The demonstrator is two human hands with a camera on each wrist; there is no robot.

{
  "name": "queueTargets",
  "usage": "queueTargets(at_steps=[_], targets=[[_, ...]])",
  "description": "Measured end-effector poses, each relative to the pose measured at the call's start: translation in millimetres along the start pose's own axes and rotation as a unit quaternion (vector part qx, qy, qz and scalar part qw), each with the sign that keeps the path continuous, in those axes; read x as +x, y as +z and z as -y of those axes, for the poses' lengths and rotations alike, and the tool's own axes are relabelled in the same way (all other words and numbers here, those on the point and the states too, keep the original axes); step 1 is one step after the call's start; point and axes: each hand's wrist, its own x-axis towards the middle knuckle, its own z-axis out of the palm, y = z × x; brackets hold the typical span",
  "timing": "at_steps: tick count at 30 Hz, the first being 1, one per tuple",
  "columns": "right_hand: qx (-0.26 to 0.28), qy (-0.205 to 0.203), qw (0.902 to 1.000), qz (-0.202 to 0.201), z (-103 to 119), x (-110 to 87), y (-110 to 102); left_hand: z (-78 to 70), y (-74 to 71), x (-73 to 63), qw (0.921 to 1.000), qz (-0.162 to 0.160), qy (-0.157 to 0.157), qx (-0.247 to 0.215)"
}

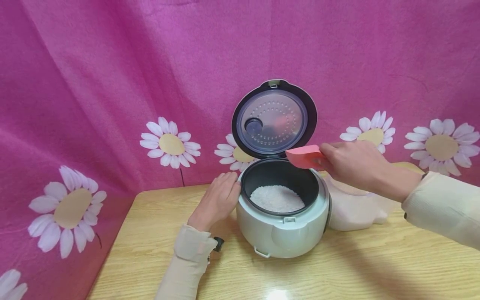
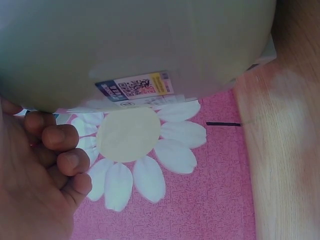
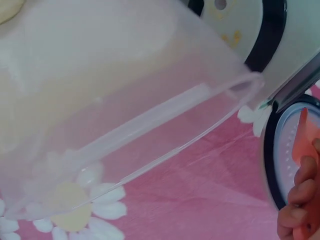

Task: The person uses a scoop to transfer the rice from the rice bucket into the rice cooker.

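Observation:
A white rice cooker point(image 1: 282, 238) stands on the table with its lid point(image 1: 275, 118) raised. White rice point(image 1: 277, 198) covers the bottom of its dark inner pot point(image 1: 280, 168). My right hand point(image 1: 350, 160) grips a coral-pink scoop point(image 1: 304, 156) by its handle, above the pot's back right rim. The right wrist view shows the fingers point(image 3: 304, 192) wrapped round that handle. At the cooker's left side, my left hand point(image 1: 219, 198) holds its upper edge. The left wrist view shows its fingers point(image 2: 70, 161) curled beside the cooker's labelled wall point(image 2: 130, 50).
A translucent plastic bag point(image 1: 354, 208) lies right of the cooker, under my right forearm; its open edge point(image 3: 165, 110) fills much of the right wrist view. A pink cloth with daisies point(image 1: 168, 54) hangs behind the wood-grain table point(image 1: 146, 241).

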Motion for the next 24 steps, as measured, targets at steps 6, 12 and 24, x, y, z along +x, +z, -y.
queueTargets(at_steps=[6, 12, 24], targets=[[-0.021, 0.008, 0.9995, -0.021, -18.1, -6.9, -2.2, 0.0, 0.4, -0.4, 1.0, 0.003, -0.002, -0.001], [-0.024, 0.041, 0.9989, -0.003, -36.8, -19.4, -5.8, -0.5, 0.2, 0.2, 1.0, 0.0, 0.003, 0.0], [-0.04, 0.078, 0.9958, 0.028, -65.8, -43.4, -7.9, -1.6, -0.1, -1.6, 0.9999, 0.007, -0.01, -0.007]])
